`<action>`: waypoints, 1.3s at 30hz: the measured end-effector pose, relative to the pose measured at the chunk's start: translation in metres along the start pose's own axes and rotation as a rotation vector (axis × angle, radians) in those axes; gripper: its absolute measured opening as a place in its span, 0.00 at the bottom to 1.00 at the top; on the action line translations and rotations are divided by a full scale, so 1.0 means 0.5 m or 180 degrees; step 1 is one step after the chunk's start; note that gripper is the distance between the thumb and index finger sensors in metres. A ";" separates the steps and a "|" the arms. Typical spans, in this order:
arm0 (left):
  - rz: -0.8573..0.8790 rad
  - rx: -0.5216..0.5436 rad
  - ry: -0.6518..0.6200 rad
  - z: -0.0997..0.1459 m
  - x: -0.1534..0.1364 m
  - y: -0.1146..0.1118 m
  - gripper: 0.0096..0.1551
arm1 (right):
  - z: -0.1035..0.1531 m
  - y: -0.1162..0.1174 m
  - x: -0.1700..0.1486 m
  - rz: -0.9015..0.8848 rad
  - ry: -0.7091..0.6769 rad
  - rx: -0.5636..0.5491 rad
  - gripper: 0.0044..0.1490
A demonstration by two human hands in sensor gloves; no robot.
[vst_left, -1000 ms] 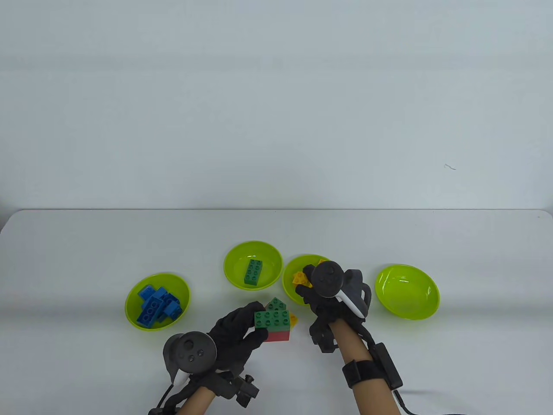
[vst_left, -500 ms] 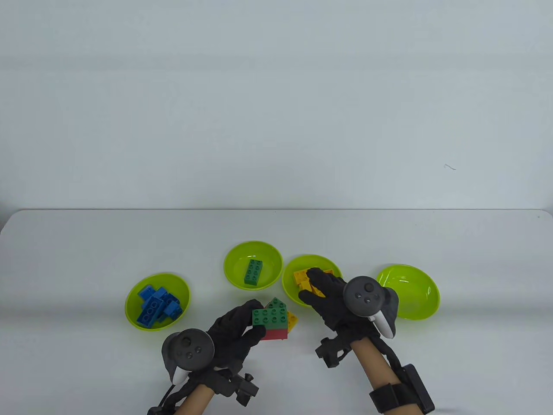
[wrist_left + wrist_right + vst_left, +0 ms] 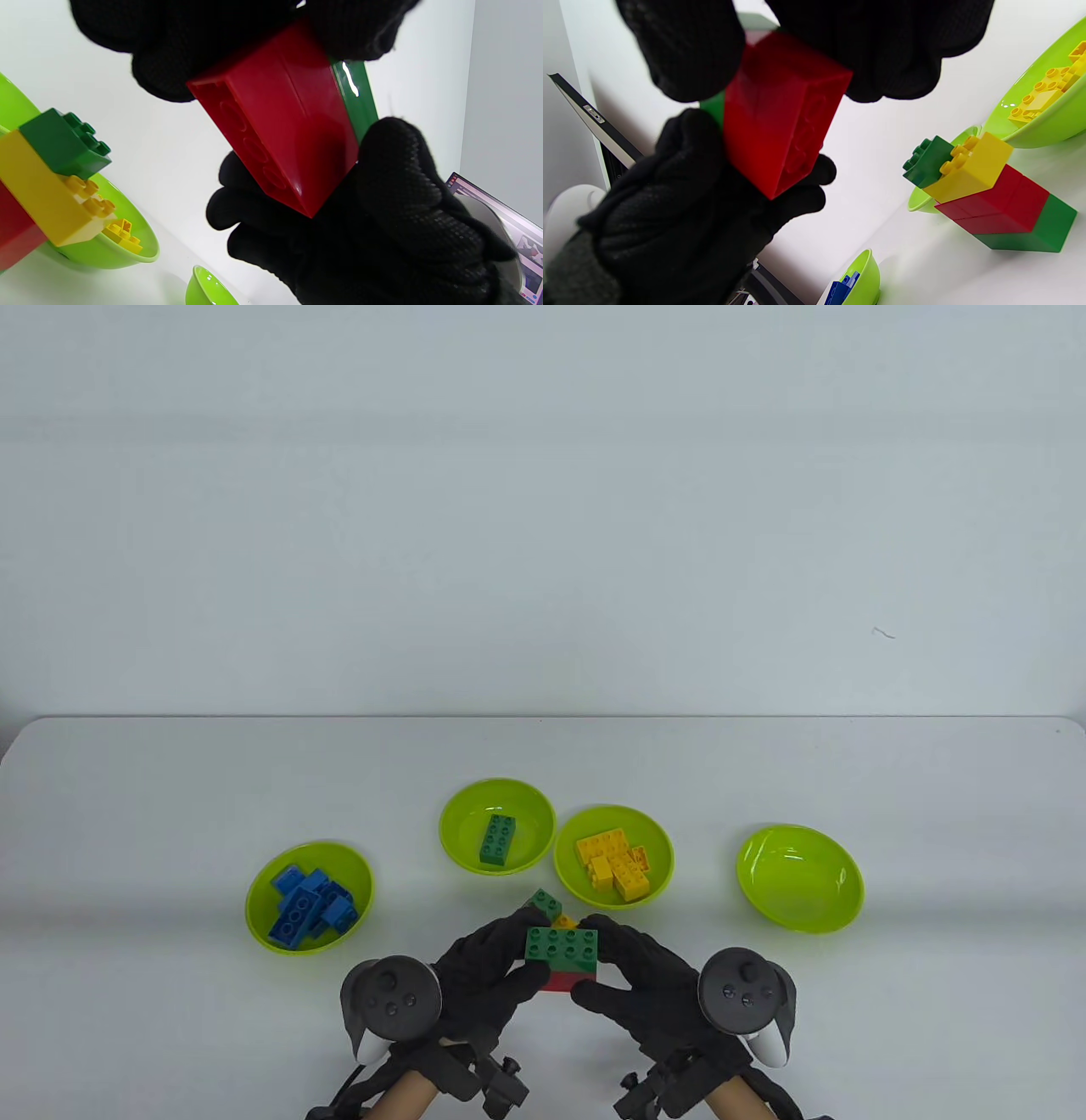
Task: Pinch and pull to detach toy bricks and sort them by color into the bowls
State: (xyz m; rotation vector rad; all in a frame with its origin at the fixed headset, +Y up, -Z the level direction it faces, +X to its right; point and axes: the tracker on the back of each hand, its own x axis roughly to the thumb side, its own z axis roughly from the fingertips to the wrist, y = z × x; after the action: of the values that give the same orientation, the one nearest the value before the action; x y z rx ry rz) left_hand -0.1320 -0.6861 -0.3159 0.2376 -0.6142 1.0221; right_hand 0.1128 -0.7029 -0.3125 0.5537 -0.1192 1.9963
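**Two Gloved Hands Grip Brick Pair Over Sorting Table**

At the near edge of the white table (image 3: 170, 780), four lime-green bowls stood in a loose row. Farthest left, one bowl (image 3: 263, 929) held a heap of blue bricks (image 3: 307, 903). Next, a second bowl (image 3: 454, 814) held a single green brick (image 3: 497, 840). Just right of it, a third bowl (image 3: 657, 848) held several yellow bricks (image 3: 612, 863), and a fourth bowl (image 3: 797, 878) sat well apart at the right, with no bricks seen inside.

In front of the middle bowls, the left hand (image 3: 488, 976) curled its fingers around the left end of a green brick joined to a red brick (image 3: 280, 127). The right hand (image 3: 645, 984) clasped the same pair from the opposite end, thumb below and fingers over the top. The pair was held above the table. Behind it, a small stack of green, yellow and red bricks (image 3: 984, 195) rested on the table, apart from both hands.
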 end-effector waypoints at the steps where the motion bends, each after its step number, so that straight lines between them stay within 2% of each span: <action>1: 0.0013 -0.0009 -0.0008 0.000 0.002 -0.002 0.39 | 0.002 0.002 0.001 0.0040 -0.0008 -0.0030 0.45; 10: 0.0128 -0.0027 -0.0049 0.001 0.004 -0.004 0.39 | 0.011 0.000 0.006 -0.0019 -0.0079 -0.0207 0.39; 13: 0.0000 0.0078 -0.0175 -0.001 0.011 0.005 0.41 | 0.011 0.000 0.005 -0.0004 -0.0086 -0.0211 0.39; 16: -0.0103 -0.0046 -0.0267 -0.005 0.022 0.010 0.42 | 0.010 0.005 0.006 0.0017 -0.0107 -0.0149 0.39; 22: -0.0168 -0.0204 -0.0326 -0.007 0.028 0.002 0.37 | 0.013 0.009 0.005 -0.0055 -0.0139 -0.0130 0.39; 25: -0.0480 -0.0165 -0.0502 -0.008 0.037 0.002 0.37 | 0.013 0.008 0.005 -0.0072 -0.0119 -0.0123 0.39; 27: -0.0483 -0.0127 -0.0522 -0.009 0.040 0.003 0.36 | 0.013 0.010 0.003 -0.0208 -0.0053 -0.0114 0.39; 29: -0.0422 -0.0120 -0.0511 -0.010 0.041 0.003 0.36 | 0.014 0.011 0.003 -0.0292 -0.0027 -0.0129 0.39; 32: -0.0361 -0.0177 -0.0434 -0.012 0.038 0.003 0.36 | 0.014 0.009 0.007 -0.0075 -0.0113 -0.0160 0.39; 36: -0.0002 -0.0268 -0.0184 -0.017 0.030 0.001 0.35 | 0.015 0.007 0.006 -0.0028 -0.0136 -0.0203 0.38; 39: -0.0179 -0.0213 -0.0266 -0.017 0.035 -0.003 0.35 | 0.013 0.007 0.001 -0.0071 -0.0088 -0.0205 0.39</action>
State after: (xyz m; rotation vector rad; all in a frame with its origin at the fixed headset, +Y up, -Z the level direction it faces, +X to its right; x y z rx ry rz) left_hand -0.1213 -0.6703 -0.3125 0.2384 -0.7125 0.9395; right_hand 0.1118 -0.7061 -0.3057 0.5391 -0.1929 1.9567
